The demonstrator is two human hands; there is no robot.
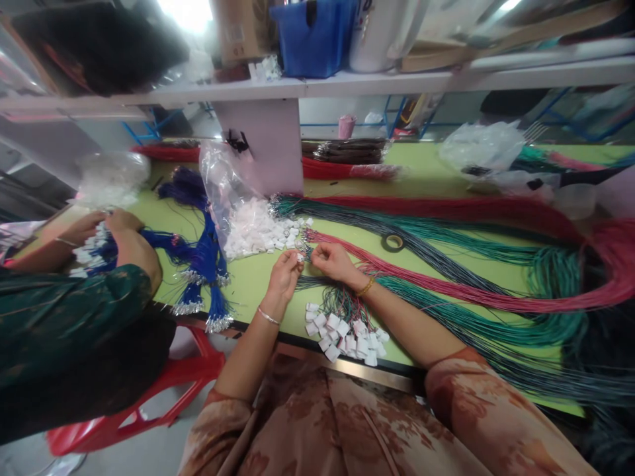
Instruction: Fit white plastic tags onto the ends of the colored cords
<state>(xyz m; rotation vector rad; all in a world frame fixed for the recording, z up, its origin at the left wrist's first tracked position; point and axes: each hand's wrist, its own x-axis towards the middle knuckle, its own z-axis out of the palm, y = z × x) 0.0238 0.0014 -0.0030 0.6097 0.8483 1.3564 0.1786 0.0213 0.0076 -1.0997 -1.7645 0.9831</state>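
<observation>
My left hand [285, 274] pinches a small white plastic connector [300, 257] between thumb and fingertips. Just right of it, my right hand [335, 262] is closed, thumb against forefinger, on what looks like a thin wire; its tip is too small to see clearly. Bundles of red wires [397, 270] and dark grey wires [421, 248] with metal-tipped ends reach up to my hands. A pile of loose white connectors [258, 228] spills from a clear plastic bag [221, 178] beyond my left hand. Below my hands lie wires with white connectors [344, 336] on their ends.
Green wires [501, 324] curve across the right of the green table [258, 291]. A roll of tape [393, 242] lies on the wires. At left, a co-worker's hands [116, 221] are near blue wires [206, 258]. A shelf [317, 87] holds a blue bin [312, 39].
</observation>
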